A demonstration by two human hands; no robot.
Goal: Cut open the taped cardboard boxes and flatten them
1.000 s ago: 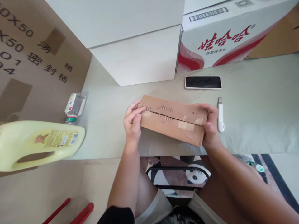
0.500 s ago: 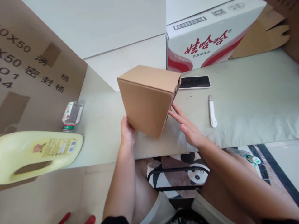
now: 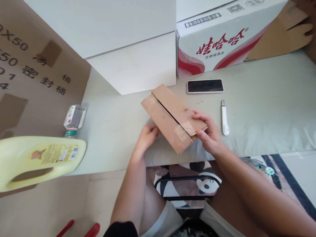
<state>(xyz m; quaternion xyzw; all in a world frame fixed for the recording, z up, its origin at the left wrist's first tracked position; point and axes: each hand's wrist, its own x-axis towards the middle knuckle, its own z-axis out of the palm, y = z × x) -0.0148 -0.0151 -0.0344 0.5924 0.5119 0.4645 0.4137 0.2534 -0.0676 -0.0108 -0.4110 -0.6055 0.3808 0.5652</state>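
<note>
A small brown cardboard box (image 3: 170, 115) is tilted above the pale cloth surface, its face with a dark slit between two flaps and clear tape turned upward. My left hand (image 3: 148, 136) is at the box's lower left side, its fingers curled and partly hidden behind the edge. With thumb and fingers, my right hand (image 3: 208, 131) grips the right corner of the box. To the right of that hand lies a white utility knife (image 3: 224, 118). A phone (image 3: 205, 86) with a dark screen rests behind it.
White boxes (image 3: 138, 62) and a red-and-white carton (image 3: 222, 46) stand at the back. At the left are a large cardboard box (image 3: 49, 79), a clear bottle (image 3: 74, 119) and a yellow jug (image 3: 56, 153). The cloth-covered surface (image 3: 266, 108) ends at a front edge above my legs.
The box has been turned so its slit, taped face shows on top instead of a plain side. My right hand has closed on its corner; my left hand has shifted slightly right.
</note>
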